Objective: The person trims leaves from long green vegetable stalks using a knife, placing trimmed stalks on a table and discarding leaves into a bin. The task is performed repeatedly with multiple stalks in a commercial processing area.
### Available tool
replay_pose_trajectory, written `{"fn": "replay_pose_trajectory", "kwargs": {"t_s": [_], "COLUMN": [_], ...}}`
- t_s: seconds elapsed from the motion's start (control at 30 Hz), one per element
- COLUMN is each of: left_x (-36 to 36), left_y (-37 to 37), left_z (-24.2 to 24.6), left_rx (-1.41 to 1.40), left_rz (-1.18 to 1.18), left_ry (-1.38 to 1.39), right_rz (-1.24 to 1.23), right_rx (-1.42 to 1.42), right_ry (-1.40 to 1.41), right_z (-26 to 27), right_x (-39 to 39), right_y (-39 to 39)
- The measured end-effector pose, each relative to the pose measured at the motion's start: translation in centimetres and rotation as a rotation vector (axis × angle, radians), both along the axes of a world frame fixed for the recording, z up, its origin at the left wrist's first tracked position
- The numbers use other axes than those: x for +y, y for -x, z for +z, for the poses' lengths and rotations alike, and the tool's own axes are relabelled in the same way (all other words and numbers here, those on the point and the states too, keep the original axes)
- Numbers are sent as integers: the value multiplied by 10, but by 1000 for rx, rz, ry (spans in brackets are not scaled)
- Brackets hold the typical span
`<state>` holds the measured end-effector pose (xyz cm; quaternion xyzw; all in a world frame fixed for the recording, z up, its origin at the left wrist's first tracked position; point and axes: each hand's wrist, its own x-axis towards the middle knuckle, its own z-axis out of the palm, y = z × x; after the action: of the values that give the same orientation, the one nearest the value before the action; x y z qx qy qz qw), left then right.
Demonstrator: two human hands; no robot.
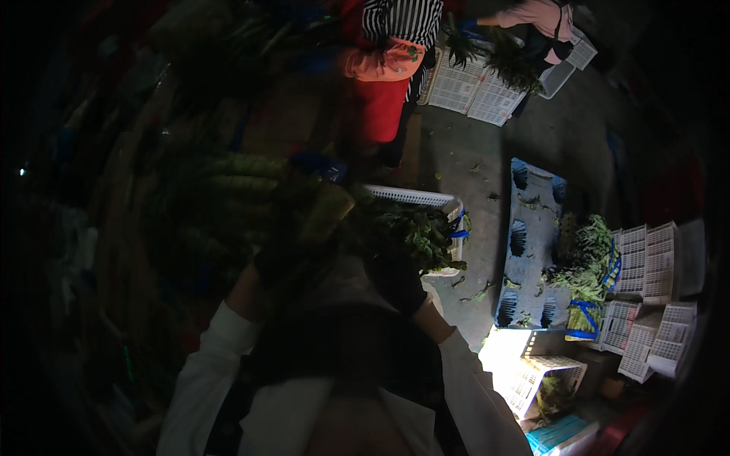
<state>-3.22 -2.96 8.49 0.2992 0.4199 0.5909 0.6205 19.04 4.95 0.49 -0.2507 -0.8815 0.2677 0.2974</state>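
Deep shadow covers the middle of the head view. My left hand (274,265), in a dark glove, is at the near edge of a dim heap of leafy stalk vegetables (245,182). A pale cut stalk end (331,211) shows just beyond and between my hands. My right hand (396,279), also dark-gloved, is beside the near side of a white plastic crate (410,195) filled with dark green leafy vegetables (425,231). Blue tape shows at the crate's right end. The fingers of both hands are lost in the dark, so what they hold cannot be told.
A blue plastic pallet (530,245) with scattered leaves lies on the floor at right. Beyond it are bundled greens (593,262) and white crates (647,262). A co-worker in a striped top (402,23) stands ahead; another in pink (536,20) is by more crates (470,88).
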Motion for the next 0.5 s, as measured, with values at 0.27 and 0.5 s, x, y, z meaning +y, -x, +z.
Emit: {"fn": "replay_pose_trajectory", "kwargs": {"t_s": [0.27,0.5], "left_x": [-8,2], "left_y": [3,-13], "left_z": [-42,-19], "left_rx": [434,697], "left_rz": [-43,-116], "left_ry": [1,196], "right_rz": [-85,-129], "right_rx": [-34,-39], "right_ry": [353,407], "right_z": [45,23], "right_x": [-3,5], "right_y": [14,12]}}
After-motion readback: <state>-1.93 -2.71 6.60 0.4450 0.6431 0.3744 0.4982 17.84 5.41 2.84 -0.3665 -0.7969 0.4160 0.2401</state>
